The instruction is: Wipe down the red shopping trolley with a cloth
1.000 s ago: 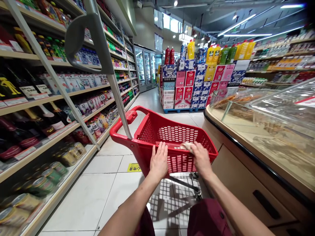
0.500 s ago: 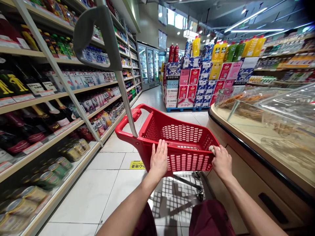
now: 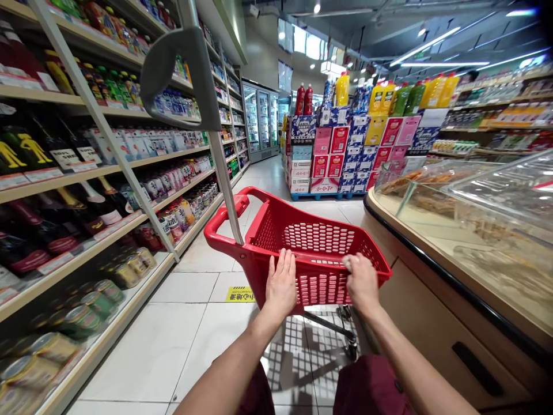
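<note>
A red plastic shopping cart [image 3: 319,259] with perforated sides stands crosswise before me, its basket holding nothing that I can see. Against its near side rests my left hand [image 3: 281,283], palm down with the fingers stretched out. My right hand [image 3: 362,282] is closed at the near rim, right of the left hand. A small whitish crumpled cloth [image 3: 347,262] pokes out of its fingers; most of it is hidden. From the cart's left end rises a metal pole with a grey loop handle [image 3: 207,80].
Shelves [image 3: 125,150] of bottles and cans line the left side. A glass-fronted food counter [image 3: 401,242] with a black edge is close on the right. Stacked drink cartons [image 3: 330,155] stand ahead. A yellow floor sticker [image 3: 240,294] lies left of the cart.
My right hand, with the whitish cloth, has slid left along the cart's near rim, away from the right corner. My left hand stays nearly in place.
</note>
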Demonstrator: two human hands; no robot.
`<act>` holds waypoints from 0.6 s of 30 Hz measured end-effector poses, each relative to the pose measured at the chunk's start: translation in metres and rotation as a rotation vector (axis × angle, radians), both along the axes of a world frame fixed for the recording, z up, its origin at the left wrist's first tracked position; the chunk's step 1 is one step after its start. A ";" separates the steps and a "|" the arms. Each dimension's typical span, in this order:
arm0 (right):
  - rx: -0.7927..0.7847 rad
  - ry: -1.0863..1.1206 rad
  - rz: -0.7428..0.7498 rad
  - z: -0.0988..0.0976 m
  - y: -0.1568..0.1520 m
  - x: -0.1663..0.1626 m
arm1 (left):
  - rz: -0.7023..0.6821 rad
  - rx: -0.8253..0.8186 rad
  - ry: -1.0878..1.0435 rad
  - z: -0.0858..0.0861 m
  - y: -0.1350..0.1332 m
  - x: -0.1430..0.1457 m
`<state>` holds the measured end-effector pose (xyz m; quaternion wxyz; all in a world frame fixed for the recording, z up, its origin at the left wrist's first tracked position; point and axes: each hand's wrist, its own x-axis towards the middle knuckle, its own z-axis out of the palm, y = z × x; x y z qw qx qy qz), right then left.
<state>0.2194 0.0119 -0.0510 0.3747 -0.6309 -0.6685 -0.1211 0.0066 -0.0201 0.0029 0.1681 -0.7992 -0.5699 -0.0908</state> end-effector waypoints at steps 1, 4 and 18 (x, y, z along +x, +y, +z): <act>0.034 -0.024 0.102 0.002 0.000 -0.014 | -0.002 0.002 -0.001 0.001 -0.001 0.000; 0.049 -0.079 0.269 0.008 -0.001 -0.042 | -0.018 0.028 -0.002 0.005 -0.003 -0.007; 0.060 0.033 0.326 0.020 -0.004 -0.098 | -0.039 0.126 -0.059 0.018 -0.013 -0.036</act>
